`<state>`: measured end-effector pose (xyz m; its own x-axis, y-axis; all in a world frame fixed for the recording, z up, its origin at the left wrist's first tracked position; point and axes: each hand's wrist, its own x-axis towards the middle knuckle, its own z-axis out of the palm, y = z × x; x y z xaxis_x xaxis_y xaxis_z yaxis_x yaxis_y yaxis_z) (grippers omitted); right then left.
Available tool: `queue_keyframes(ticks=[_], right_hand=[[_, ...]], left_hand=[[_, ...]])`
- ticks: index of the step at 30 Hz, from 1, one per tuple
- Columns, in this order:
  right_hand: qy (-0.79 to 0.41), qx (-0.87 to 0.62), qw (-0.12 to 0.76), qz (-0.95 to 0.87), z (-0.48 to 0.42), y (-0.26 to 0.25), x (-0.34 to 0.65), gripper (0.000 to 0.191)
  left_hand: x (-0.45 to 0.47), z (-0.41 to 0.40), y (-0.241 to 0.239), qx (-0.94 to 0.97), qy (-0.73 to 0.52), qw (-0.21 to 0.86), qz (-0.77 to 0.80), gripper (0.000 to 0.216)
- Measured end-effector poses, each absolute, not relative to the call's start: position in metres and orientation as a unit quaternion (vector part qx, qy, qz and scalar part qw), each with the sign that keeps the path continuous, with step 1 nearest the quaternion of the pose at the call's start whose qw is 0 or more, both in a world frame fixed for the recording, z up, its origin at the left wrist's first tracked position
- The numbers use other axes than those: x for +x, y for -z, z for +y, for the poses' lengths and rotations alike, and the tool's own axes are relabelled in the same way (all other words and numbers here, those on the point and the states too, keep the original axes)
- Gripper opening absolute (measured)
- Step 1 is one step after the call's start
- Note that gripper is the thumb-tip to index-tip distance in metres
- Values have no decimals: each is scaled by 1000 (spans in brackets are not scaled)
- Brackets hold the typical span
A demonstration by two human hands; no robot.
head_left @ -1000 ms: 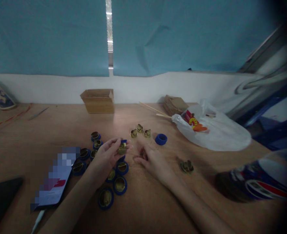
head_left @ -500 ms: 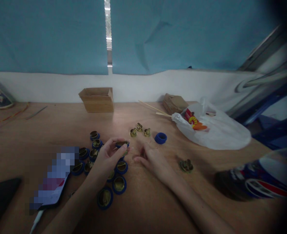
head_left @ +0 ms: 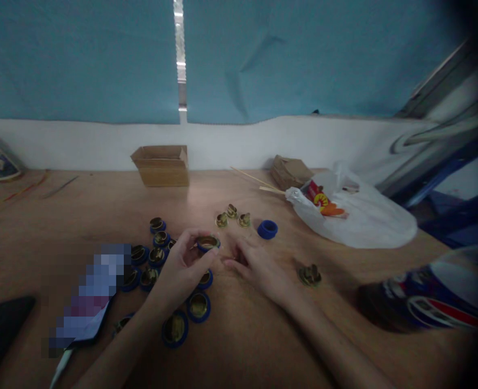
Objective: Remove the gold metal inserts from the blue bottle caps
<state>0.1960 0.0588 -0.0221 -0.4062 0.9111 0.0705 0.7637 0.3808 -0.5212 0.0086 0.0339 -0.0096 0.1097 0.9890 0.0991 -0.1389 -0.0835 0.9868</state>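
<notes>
Between the thumb and fingers of my left hand [head_left: 186,265] is a blue ring with a brass insert [head_left: 208,243], held just above the table with its open side up. My right hand [head_left: 259,267] is close by on the right, its fingers curled toward the thumb; whatever they may hold is hidden. Around and under my left hand lie several more blue rings with brass inserts [head_left: 199,306]. Beyond the hands stand three loose brass pieces [head_left: 221,220], with a plain blue ring [head_left: 267,229] to their right. More brass pieces [head_left: 310,275] are clustered right of my right hand.
A phone [head_left: 95,292] with a white cable lies at left, near a dark flat object [head_left: 6,329]. At the back are an open cardboard box [head_left: 164,174] and a brown packet [head_left: 291,172]. A white plastic bag [head_left: 369,216] and a Pepsi bottle [head_left: 421,297] occupy the right.
My left hand has shifted slightly right and tipped the held blue ring, so more of its brass inside shows. My right hand has barely moved.
</notes>
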Motion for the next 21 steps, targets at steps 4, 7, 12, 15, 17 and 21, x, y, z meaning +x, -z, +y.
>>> queue_keyframes(ticks=[4,7,12,15,17,21], right_hand=[[-229,-499,174,-818,62,23,202,25],[-251,-479,184,-821,64,25,206,28],[-369,-463,273,-758,65,13,208,34],[-516,-423,310,-678,60,2,205,39],[-601,-379,320,-626,57,-1,203,39],[-693,-316,341,-552,54,4,197,32]], left_hand=[[10,30,13,587,-521,466,409,32],[12,29,15,637,-509,410,409,39],[12,27,15,680,-491,348,420,45],[11,26,12,700,-477,320,424,48],[11,26,11,709,-472,303,428,49],[12,25,9,716,-459,300,431,45]])
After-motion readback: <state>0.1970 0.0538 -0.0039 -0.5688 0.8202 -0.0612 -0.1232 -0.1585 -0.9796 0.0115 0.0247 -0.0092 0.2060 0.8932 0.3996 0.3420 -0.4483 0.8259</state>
